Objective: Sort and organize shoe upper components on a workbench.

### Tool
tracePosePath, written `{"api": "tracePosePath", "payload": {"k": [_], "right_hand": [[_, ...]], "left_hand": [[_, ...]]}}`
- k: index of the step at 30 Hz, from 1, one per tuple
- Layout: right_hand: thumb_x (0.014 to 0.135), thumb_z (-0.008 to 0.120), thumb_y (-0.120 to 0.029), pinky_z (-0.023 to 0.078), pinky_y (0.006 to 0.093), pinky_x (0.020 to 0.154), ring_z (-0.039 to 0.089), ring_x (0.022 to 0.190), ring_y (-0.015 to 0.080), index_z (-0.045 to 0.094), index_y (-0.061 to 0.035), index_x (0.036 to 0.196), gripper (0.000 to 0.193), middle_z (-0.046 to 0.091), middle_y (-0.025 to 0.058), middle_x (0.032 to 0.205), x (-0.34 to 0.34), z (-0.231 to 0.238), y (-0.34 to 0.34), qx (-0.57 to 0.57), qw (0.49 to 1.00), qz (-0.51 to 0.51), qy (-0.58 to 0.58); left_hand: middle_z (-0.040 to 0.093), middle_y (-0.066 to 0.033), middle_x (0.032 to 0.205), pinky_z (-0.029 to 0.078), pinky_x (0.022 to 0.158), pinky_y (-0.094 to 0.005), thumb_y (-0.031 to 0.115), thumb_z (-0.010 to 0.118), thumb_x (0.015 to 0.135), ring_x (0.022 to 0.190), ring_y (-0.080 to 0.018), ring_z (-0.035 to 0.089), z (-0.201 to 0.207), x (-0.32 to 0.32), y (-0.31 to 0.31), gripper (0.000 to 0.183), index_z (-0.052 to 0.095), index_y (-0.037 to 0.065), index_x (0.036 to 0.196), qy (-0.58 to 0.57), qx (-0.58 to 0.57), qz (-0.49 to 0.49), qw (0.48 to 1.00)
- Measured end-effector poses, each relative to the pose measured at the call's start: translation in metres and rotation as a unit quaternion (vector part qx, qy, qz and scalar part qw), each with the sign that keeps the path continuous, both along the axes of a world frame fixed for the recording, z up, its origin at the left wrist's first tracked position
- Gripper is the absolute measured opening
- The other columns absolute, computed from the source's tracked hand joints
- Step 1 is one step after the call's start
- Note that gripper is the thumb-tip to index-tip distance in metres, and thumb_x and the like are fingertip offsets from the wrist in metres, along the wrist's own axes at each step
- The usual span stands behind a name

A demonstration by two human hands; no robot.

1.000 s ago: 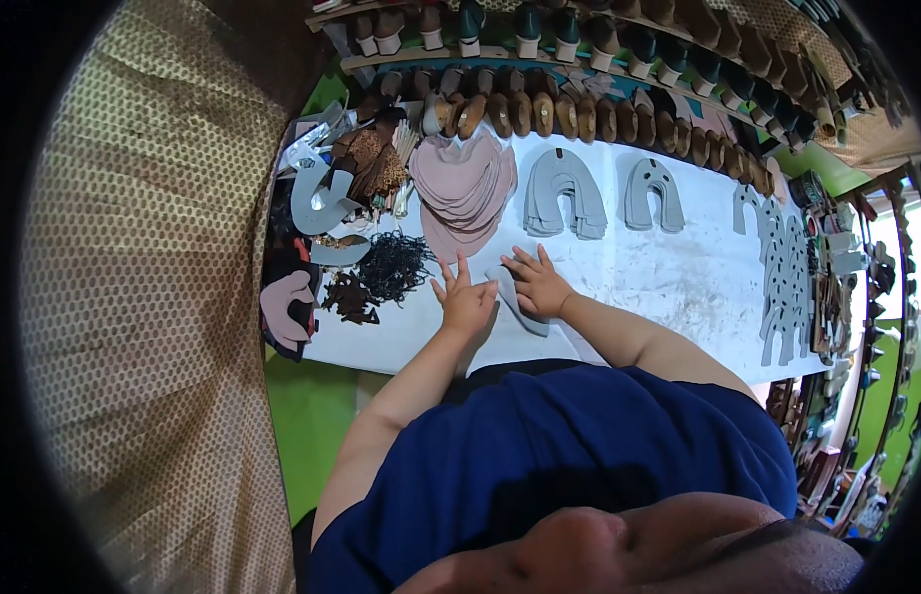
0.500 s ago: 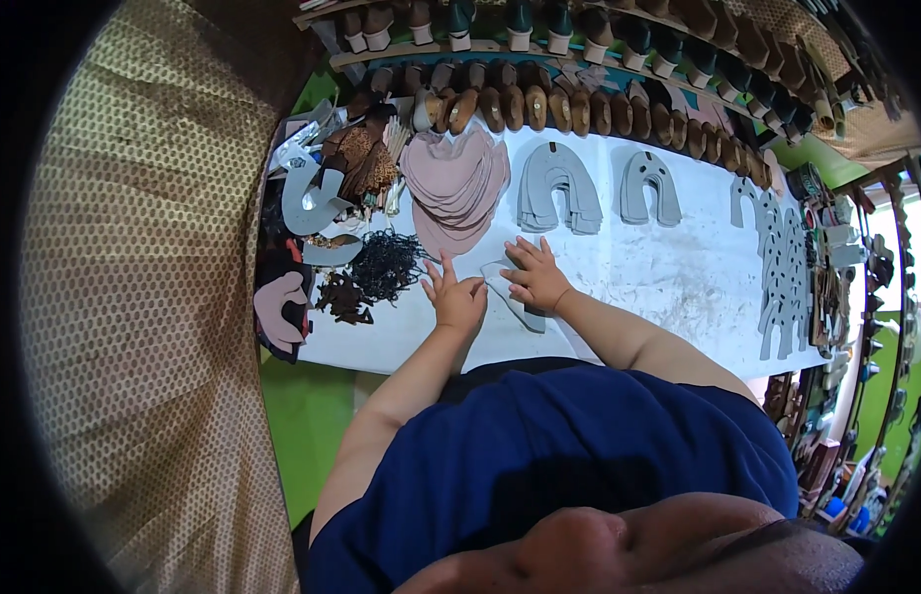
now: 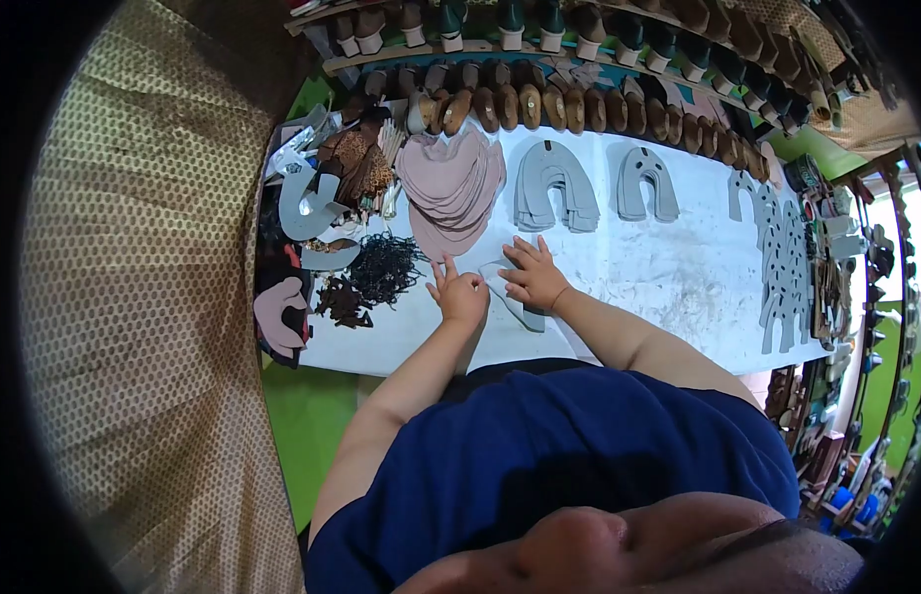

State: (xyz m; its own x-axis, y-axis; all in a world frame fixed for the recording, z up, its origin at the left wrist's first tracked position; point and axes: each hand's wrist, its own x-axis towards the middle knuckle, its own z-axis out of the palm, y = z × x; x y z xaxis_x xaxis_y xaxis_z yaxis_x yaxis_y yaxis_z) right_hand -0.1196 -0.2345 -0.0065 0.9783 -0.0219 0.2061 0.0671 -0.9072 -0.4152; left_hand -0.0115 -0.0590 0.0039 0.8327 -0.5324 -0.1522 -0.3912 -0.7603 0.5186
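A flat grey cut piece (image 3: 529,315) lies on the white table in front of me, partly hidden by my right hand (image 3: 536,278). That hand rests over it palm down with its fingers spread. My left hand (image 3: 463,296) is at the piece's left edge. Its thumb and index finger are pinched together while the other fingers stretch forward; anything between the fingertips is too small to make out. Just beyond my left hand lies a fanned stack of pink rounded pieces (image 3: 450,188).
Stacks of grey arch-shaped pieces (image 3: 555,188) lie farther back on the white table (image 3: 643,317). Dark strips and cords (image 3: 386,267) are heaped at left. Wooden shoe lasts (image 3: 531,106) line the back edge, below shelves of heeled shoes (image 3: 552,28). Perforated grey pieces (image 3: 782,262) lie far right.
My left thumb and index finger have curled into a rounder pinch, and the hand has shifted slightly. My right hand stays over the grey piece. The whole view has moved a little.
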Motion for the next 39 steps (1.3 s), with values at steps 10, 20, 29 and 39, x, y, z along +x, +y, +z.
{"api": "tracePosePath", "payload": {"k": [10,20,29,39], "right_hand": [[0.086,0.063,-0.041,0.013,0.0654,0.113,0.03,0.142,0.0322,0.072,-0.0222,0.11,0.032,0.048,0.0104,0.142,0.001,0.0,0.001,0.003,1.0,-0.009,-0.005],[0.087,0.062,-0.041,0.012,0.0651,0.114,0.029,0.143,0.0319,0.072,-0.0219,0.11,0.032,0.047,0.0102,0.142,0.001,0.003,0.002,0.004,1.0,-0.01,0.005],[0.088,0.06,-0.042,0.014,0.062,0.115,0.029,0.143,0.0321,0.072,-0.0211,0.111,0.033,0.047,0.0108,0.143,0.001,0.002,0.003,-0.002,1.0,-0.006,0.014],[0.092,0.054,-0.028,0.014,0.0578,0.116,0.03,0.142,0.0325,0.049,-0.0188,0.139,0.049,0.041,0.0119,0.147,0.001,0.008,0.004,0.047,0.998,-0.049,-0.011]], "left_hand": [[0.029,-0.018,0.157,0.005,0.11,-0.0699,0.019,0.065,0.083,0.146,-0.0414,0.017,-0.001,-0.004,0.0,0.01,0.071,0.01,0.083,-0.043,-0.008,-0.03,0.999],[0.032,-0.0158,0.156,0.003,0.112,-0.0675,0.02,0.065,0.081,0.146,-0.0394,0.018,0.002,-0.008,0.012,0.009,0.068,0.013,0.076,-0.041,-0.02,-0.003,0.999],[0.032,-0.0189,0.155,0.003,0.111,-0.0681,0.021,0.065,0.079,0.145,-0.0445,0.016,-0.002,-0.007,0.018,0.008,0.067,0.014,0.075,-0.048,-0.041,-0.006,0.998],[0.029,-0.0214,0.156,0.001,0.112,-0.0658,0.021,0.065,0.079,0.146,-0.0461,0.015,-0.01,-0.005,0.023,0.008,0.067,0.014,0.077,-0.054,-0.074,-0.018,0.996]]}}
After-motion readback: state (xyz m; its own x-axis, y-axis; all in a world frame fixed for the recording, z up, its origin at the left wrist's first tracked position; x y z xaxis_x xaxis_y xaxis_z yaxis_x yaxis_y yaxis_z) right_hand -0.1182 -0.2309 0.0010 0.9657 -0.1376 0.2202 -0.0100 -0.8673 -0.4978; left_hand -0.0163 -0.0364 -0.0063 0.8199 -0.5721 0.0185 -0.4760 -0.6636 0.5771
